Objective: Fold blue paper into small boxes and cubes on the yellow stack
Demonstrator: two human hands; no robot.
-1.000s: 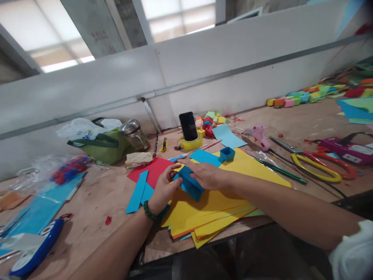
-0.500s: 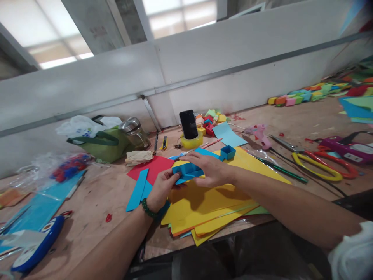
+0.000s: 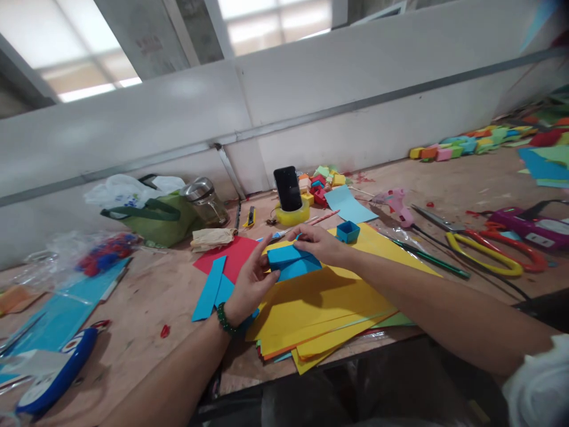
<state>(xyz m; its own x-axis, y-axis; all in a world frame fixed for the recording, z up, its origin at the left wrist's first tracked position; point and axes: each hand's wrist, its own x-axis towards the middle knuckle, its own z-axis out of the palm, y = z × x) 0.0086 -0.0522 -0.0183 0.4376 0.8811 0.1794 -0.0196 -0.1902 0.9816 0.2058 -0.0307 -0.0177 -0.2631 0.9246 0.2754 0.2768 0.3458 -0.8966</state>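
Both hands hold a folded blue paper piece (image 3: 291, 262) just above a stack of yellow sheets (image 3: 329, 302). My left hand (image 3: 251, 281) pinches its left edge, thumb in front and fingers behind. My right hand (image 3: 317, 243) grips its far right side from above, fingers curled over the top. A small finished blue paper box (image 3: 347, 231) stands on the yellow sheets just right of my right hand. Blue paper strips (image 3: 212, 289) and a red sheet (image 3: 231, 256) lie left of my left hand.
A phone (image 3: 287, 188) leans in a yellow tape roll (image 3: 291, 214) at the back. Small coloured boxes (image 3: 320, 179), a pink glue gun (image 3: 397, 204), scissors (image 3: 482, 252), a jar (image 3: 205, 204) and a green bag (image 3: 155, 219) surround the sheets. A blue case (image 3: 53, 370) lies near left.
The blue piece has been lifted off the yellow sheets, turned over and moved slightly farther away. Both hands shifted their grip, the right hand moving to its far side.
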